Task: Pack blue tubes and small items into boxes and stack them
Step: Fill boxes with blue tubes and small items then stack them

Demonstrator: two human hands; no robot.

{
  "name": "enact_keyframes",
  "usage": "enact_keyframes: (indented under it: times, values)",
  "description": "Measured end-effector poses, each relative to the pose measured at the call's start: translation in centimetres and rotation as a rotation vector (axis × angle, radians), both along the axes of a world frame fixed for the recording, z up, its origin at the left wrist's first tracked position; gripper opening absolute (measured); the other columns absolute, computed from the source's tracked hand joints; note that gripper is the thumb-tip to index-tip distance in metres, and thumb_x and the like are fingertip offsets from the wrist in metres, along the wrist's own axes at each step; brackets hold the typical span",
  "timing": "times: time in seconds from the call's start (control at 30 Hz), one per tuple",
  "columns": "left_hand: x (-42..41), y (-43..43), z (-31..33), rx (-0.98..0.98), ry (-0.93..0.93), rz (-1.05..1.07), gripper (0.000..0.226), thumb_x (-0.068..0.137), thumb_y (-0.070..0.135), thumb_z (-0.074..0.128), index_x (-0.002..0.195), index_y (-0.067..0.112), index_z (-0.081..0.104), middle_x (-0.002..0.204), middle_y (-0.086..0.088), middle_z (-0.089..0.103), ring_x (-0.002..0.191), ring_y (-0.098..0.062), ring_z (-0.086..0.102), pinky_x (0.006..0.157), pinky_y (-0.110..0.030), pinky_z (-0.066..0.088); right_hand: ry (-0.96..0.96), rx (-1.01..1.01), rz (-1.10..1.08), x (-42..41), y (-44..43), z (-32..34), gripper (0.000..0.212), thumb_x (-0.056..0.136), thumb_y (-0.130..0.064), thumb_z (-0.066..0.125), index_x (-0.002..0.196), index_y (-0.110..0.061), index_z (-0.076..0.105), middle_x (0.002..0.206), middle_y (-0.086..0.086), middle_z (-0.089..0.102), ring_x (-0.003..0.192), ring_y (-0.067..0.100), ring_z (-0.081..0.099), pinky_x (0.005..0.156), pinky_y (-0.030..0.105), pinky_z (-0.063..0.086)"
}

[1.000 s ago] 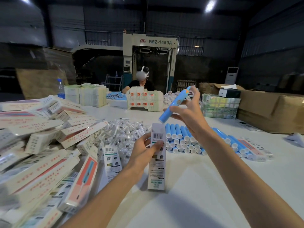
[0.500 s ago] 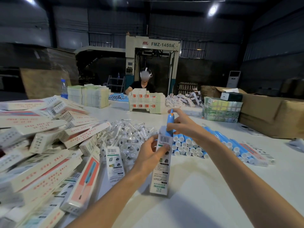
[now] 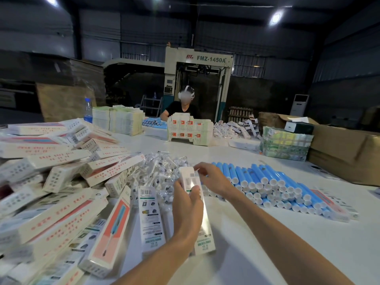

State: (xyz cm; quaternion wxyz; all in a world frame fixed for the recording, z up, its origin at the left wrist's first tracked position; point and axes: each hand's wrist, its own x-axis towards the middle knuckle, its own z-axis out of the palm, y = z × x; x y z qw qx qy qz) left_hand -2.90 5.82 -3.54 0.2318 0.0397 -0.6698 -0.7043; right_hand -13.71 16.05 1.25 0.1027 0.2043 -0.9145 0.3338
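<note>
My left hand (image 3: 188, 204) grips a long white box (image 3: 202, 227) that stands on end on the white table (image 3: 257, 249). At the box's top end my right hand (image 3: 211, 179) pinches the flap with curled fingers. The blue tube is out of sight; I cannot tell if it is inside. Rows of blue tubes with white caps (image 3: 273, 184) lie on the table to the right. A pile of small clear-wrapped items (image 3: 160, 173) sits just behind the box. Packed white and red boxes (image 3: 51, 182) are heaped on the left.
Another person (image 3: 182, 108) sits across the table behind a stack of boxes (image 3: 189, 128). Brown cartons (image 3: 345, 153) and bundled packs (image 3: 285, 142) stand at the right. A water bottle (image 3: 88, 110) and flat carton stacks (image 3: 117, 120) are at the far left.
My right hand brought the blue tube down from the air into the top of the box. The tube has gone from sight, and the right fingers now sit at the flap.
</note>
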Motion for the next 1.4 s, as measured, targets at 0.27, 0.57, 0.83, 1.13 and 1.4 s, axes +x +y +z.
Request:
enact_keyframes:
  times: [0.27,0.57,0.83,1.13,1.4]
  values:
    - [-0.2,-0.5,0.5,-0.017,0.04,0.039,0.024,0.109,0.02,0.054,0.131,0.027,0.048,0.115,0.001,0.067,0.103,-0.019,0.067,0.084,-0.036,0.049,-0.149,-0.221,0.017,-0.3,-4.6,-2.8,0.04,0.106,0.0,0.04,0.068,-0.012,0.047,0.042,-0.009,0.054,0.036,0.0,0.051,0.042,0.014,0.04]
    - [-0.3,-0.3,0.6,0.011,0.06,-0.065,0.025,0.107,0.024,0.062,0.117,0.044,0.051,0.104,0.013,0.071,0.083,0.006,0.069,0.065,-0.016,0.045,0.044,-0.498,-0.051,0.5,-1.3,-1.7,0.012,0.095,-0.006,0.067,0.107,-0.007,0.064,0.101,0.005,0.072,0.092,0.02,0.071,0.074,0.029,0.059]
    - [0.5,-0.3,1.5,0.051,0.075,-0.267,0.034,0.097,0.021,0.077,0.119,0.04,0.059,0.108,0.017,0.076,0.09,0.009,0.071,0.07,-0.016,0.055,0.202,-0.993,-0.071,6.5,6.0,4.4,0.038,0.096,-0.015,0.074,0.132,-0.017,0.063,0.106,0.011,0.076,0.094,0.027,0.076,0.083,0.033,0.063]
    - [1.0,0.5,1.6,-0.021,0.183,-0.453,0.05,0.084,0.032,0.086,0.128,0.026,0.064,0.11,0.008,0.08,0.102,-0.009,0.076,0.079,-0.02,0.059,0.325,-0.683,0.083,10.6,6.3,8.2,0.018,0.093,-0.007,0.076,0.11,-0.009,0.068,0.097,0.007,0.072,0.084,0.023,0.075,0.068,0.028,0.061]
    - [0.8,0.2,1.5,-0.037,0.185,-0.47,0.044,0.091,0.03,0.082,0.131,0.023,0.063,0.112,0.005,0.08,0.104,-0.012,0.076,0.079,-0.022,0.058,0.353,-0.224,-0.023,10.2,6.5,6.1,0.014,0.093,-0.02,0.074,0.104,-0.027,0.069,0.109,-0.015,0.067,0.1,0.002,0.057,0.075,0.012,0.039]
